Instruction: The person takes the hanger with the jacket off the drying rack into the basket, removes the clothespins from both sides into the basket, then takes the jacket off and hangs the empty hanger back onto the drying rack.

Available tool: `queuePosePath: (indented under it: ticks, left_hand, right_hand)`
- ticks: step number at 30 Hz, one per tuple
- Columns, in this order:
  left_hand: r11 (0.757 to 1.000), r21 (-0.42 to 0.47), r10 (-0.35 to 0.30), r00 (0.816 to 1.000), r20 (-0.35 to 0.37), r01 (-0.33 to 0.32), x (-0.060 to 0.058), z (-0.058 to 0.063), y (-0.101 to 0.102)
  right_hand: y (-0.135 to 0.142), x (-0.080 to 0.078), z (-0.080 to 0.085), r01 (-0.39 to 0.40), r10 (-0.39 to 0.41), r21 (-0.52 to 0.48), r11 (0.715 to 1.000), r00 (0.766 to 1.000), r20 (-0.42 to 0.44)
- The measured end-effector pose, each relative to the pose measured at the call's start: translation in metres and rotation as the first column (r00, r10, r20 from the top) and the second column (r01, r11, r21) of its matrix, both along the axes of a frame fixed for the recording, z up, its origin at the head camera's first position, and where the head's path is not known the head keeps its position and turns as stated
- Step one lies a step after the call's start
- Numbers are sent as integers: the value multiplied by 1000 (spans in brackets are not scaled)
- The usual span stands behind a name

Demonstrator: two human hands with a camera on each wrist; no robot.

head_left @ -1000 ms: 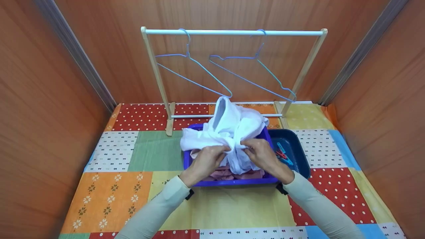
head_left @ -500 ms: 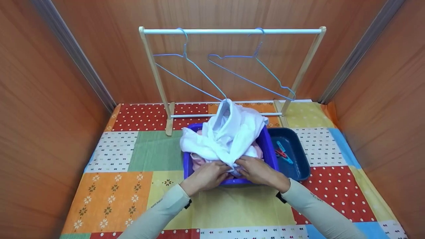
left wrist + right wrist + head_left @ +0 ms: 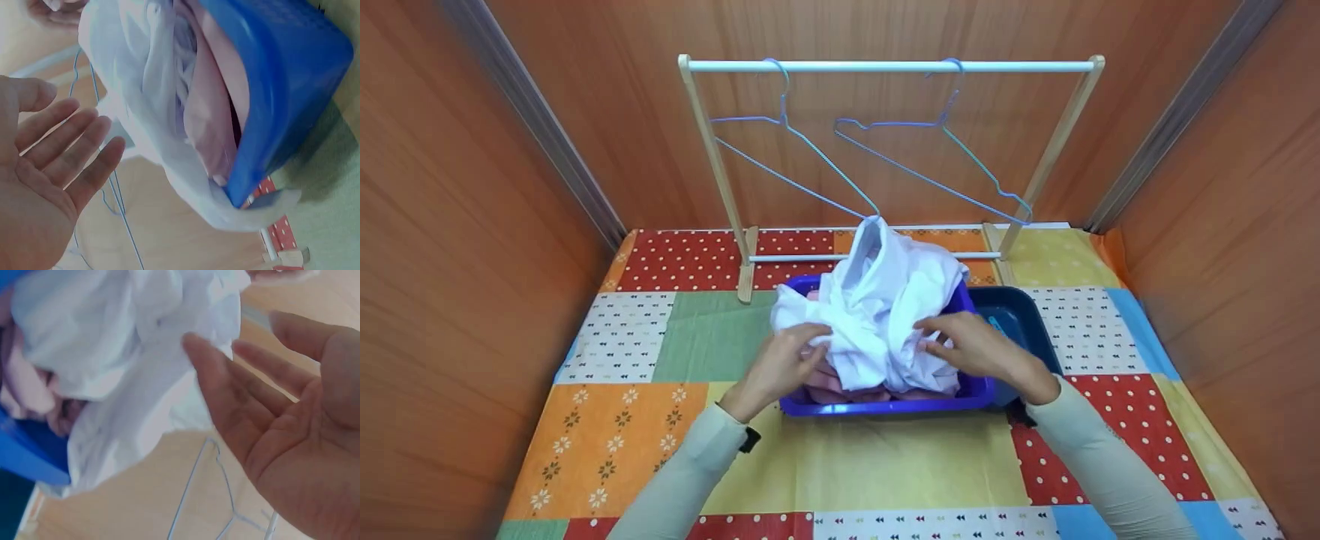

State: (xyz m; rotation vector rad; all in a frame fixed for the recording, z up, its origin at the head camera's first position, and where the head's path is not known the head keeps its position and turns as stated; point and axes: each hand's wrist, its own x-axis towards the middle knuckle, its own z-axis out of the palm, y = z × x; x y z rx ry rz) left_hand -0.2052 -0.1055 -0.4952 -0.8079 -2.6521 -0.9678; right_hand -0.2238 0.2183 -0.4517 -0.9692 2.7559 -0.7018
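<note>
Two spread hands flanking a white garment heaped in a blue basket

Nearest, the left hand [image 3: 777, 365] and the right hand [image 3: 976, 347] are hovering at either side of the crumpled white garment [image 3: 877, 315], fingers straight and apart, gripping nothing; the wrist views show both palms bare, and whether the fingertips are touching the cloth cannot be told. The garment is piling up out of the blue laundry basket [image 3: 885, 405], lying over pink clothes [image 3: 840, 391] inside it. Just right of the basket, a dark blue tray [image 3: 1027, 319] is sitting on the patchwork tablecloth [image 3: 885, 465]. Farther back, a wooden drying rack [image 3: 889, 66] is standing against the wall, carrying two blue wire hangers [image 3: 810, 161].
</note>
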Motion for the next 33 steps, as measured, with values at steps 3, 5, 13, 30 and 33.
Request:
queuePosePath:
  ticks: [3,5,13,30,33]
  left_hand:
    - [994,85,72,997,-34,-69,-10,-1,-11]
    - [986,129,108,993,-36,-103,-17,-2,-18]
    - [926,304,189,971,146,-226,-40,-17,-42]
    - [812,402,55,743,667,-422,-81,-64,-68]
    - [783,426,-19,667,744,-452,-84,-71,-68]
  right_hand:
    - [6,-10,3,57,-64,-82,995,994,-89]
    - [11,-18,2,91,-110,-140,986,985,-136]
    - [24,-44,-8,177,-244,-305,936,949,-199]
    - [42,-112,-37,436,-452,-340,833,891,35]
    - [46,-123,-44,469,-475,-311,827,878,64]
